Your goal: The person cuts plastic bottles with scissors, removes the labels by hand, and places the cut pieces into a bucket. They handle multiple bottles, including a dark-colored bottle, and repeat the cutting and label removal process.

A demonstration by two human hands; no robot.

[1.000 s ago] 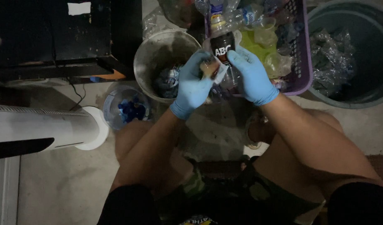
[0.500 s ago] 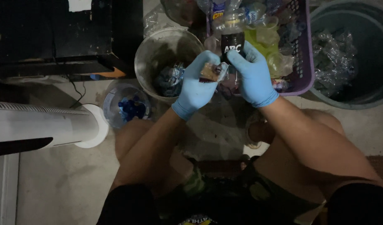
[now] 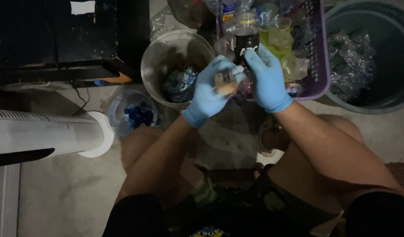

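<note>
While you sit over the grey bucket (image 3: 154,57), your right hand (image 3: 267,79) is closed around the body of a dark plastic bottle (image 3: 246,44), held upright just to the right of the bucket's rim. Your left hand (image 3: 208,92), also gloved in blue, is pinched shut on a crumpled scrap of label (image 3: 225,83) at the bottle's lower side; it looks part-way peeled, though motion blur hides how much clings on.

As for progress, I judge the work well under way but far from over. Inside the bucket lies a wad of torn wrappers (image 3: 179,83), so a good many labels seem already stripped. To the right of the bucket, the purple basket (image 3: 321,57) is piled with bottles that carry labels, which would be what is left. Farther right of the bucket again, the big round bin (image 3: 399,57) holds clear crushed plastic, likely the finished pieces. Just left of and below the bucket, a small clear tub (image 3: 116,109) has blue bits in it, perhaps caps; too dim to be sure.

Counting: one bottle in hand, one label scrap, two gloved hands, one bucket, one basket, one bin, one small tub. You cannot count the basket's bottles exactly; at least five show, overlapping.
</note>
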